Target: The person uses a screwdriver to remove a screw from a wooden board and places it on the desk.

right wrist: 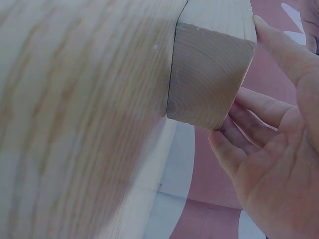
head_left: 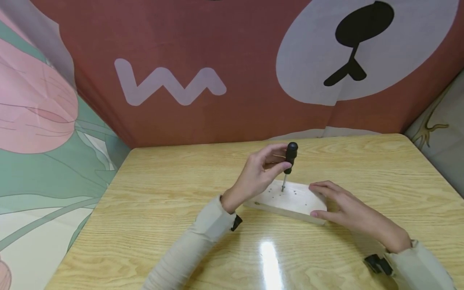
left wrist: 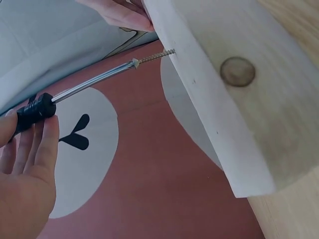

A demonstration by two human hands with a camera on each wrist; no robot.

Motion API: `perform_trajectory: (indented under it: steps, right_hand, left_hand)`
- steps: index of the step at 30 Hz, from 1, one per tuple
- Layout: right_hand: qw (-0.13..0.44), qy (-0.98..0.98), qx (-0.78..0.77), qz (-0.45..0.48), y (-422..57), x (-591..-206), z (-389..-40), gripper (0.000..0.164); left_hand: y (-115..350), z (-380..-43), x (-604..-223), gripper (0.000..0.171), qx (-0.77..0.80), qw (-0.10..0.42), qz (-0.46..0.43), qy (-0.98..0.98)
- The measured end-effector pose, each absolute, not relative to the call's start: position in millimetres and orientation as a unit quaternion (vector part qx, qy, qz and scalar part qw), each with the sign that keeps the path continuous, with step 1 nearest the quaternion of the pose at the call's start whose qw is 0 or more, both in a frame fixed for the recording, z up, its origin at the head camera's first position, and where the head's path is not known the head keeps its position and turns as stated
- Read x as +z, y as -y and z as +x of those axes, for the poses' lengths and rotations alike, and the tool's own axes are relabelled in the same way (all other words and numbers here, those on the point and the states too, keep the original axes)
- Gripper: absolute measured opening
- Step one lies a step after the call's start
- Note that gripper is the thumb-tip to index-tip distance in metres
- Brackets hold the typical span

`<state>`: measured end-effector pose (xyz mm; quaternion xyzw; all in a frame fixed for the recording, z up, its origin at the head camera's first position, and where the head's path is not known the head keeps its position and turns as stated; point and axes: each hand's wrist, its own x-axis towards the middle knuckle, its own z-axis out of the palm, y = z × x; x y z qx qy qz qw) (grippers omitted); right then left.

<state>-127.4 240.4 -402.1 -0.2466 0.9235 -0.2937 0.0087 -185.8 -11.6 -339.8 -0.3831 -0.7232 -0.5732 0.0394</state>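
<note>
A pale wooden block (head_left: 297, 197) with several small dark holes in its top lies on the table. My left hand (head_left: 258, 171) holds a screwdriver (head_left: 291, 154) by its black handle, thumb and fingers around it. The shaft points down, and its tip meets the head of a screw (left wrist: 155, 57). That screw stands out of the block's top, with much of its thread showing in the left wrist view. At the block's right end, my right hand (head_left: 348, 205) grips it, thumb on the near side and fingers on the far side. The block's end grain (right wrist: 212, 74) faces the right wrist camera.
The wood-grain table (head_left: 145, 225) extends around the block and ends at a brown fabric backdrop (head_left: 181, 125) with a cartoon print. A printed cloth (head_left: 43, 161) hangs on the left, another on the right. Black wrist straps show at both sleeves.
</note>
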Motion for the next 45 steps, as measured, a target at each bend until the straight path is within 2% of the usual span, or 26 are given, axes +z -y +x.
perform_trajectory:
  steps: [8, 17, 31, 45]
  right_hand:
    - [0.007, -0.923, -0.287, -0.255, -240.9, -402.7, -127.6, 0.064]
    - [0.007, -0.925, -0.28, -0.257, -240.9, -402.2, -127.7, 0.065]
    - [0.017, -0.924, -0.287, -0.251, -239.9, -400.1, -126.5, 0.064]
    - [0.007, -0.922, -0.293, -0.253, -240.3, -402.1, -127.5, 0.063]
  left_hand:
    - [8.6, -186.6, -340.6, 0.039, -0.589, 0.039, -0.364, 0.721]
    - [11.2, -186.4, -339.0, 0.042, -0.579, -0.012, -0.402, 0.709]
    - [11.6, -187.3, -342.9, 0.044, -0.567, 0.034, -0.375, 0.732]
    - [15.4, -185.3, -339.7, 0.04, -0.554, 0.022, -0.388, 0.737]
